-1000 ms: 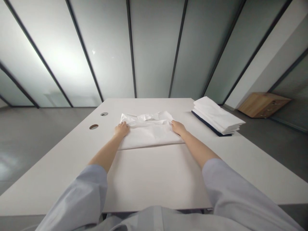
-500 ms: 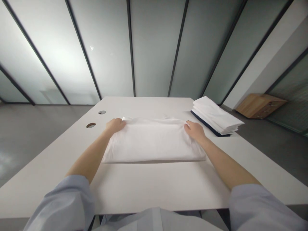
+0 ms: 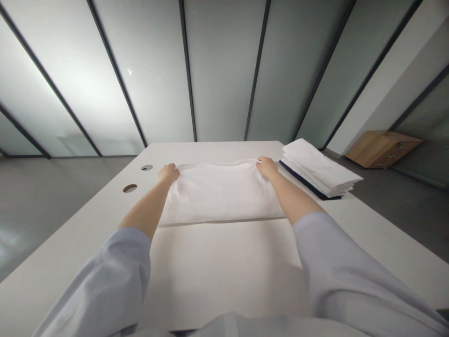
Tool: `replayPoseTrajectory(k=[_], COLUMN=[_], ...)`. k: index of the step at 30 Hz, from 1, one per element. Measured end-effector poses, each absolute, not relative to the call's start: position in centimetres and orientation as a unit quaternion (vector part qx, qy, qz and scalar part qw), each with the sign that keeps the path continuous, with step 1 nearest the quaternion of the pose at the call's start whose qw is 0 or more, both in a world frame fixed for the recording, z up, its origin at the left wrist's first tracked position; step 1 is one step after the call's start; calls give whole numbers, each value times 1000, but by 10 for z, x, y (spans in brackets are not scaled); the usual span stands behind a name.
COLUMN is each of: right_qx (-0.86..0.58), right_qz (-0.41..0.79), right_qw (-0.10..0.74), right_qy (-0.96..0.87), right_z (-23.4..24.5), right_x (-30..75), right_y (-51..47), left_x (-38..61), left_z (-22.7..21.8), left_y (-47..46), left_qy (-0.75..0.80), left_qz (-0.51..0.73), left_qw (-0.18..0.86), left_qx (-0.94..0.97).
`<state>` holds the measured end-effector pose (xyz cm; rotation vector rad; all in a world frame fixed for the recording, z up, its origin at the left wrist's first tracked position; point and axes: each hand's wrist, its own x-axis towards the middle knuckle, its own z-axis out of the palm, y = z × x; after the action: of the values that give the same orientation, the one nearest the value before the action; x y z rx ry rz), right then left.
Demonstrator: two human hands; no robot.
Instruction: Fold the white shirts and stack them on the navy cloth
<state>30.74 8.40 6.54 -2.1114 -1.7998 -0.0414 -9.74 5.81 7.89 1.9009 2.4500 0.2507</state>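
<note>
A white folded cloth (image 3: 219, 194) lies flat on the white table (image 3: 224, 267), stretched wide in front of me. My left hand (image 3: 169, 173) is closed on the cloth's far left corner. My right hand (image 3: 267, 167) is closed on its far right corner. Both arms reach forward in pale blue sleeves, and the cloth's near edge rests on the tabletop.
A stack of folded white cloths with a dark edge (image 3: 317, 169) sits at the table's far right. Two round cable holes (image 3: 130, 188) are in the tabletop at the left. A wooden cabinet (image 3: 382, 149) stands on the floor at the right, by frosted glass walls.
The crumpled far part of the cloth has been smoothed out and the cloth spread wider. Both hands have shifted outward and away from me to its far corners.
</note>
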Motion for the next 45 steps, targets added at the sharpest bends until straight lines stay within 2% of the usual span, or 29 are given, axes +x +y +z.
replayPoseTrajectory(k=[4,7,9,12,17,22,29,35,37,41,45], right_qx=[-764,-777,-776,-730,-607,-650,-723,-721,-719,-707,-707], right_qz=[29,35,17,4,41,71,33,-12,-30,-50,-45], right_qw=[239,313,331,299,133,14,37,88,99,94,88], right_qy=[-598,-545,-537,-615,-783,-757,-690,-687,-688,-700,-700], right_z=[44,38,40,44,32,5,-8,-8,-8,-5,9], right_x=[305,304,298,271,200,211,291,289,287,285,274], right_y=[92,94,94,92,80,72,72,65,64,63,59], left_x=[-93,-90,-81,-51,13,-8,-89,-66,-45,2,30], left_z=[60,52,51,53,42,19,11,17,20,22,24], left_y=[53,46,43,42,43,42,37,15,2,-21,-20], left_qy=[810,809,786,734,676,733,794,709,672,656,692], left_qz=[123,195,216,196,90,-2,9,76,69,-9,-46], left_qw=[21,-50,-86,-78,16,70,44,-94,-54,95,113], left_qx=[574,552,573,646,732,676,606,695,736,749,711])
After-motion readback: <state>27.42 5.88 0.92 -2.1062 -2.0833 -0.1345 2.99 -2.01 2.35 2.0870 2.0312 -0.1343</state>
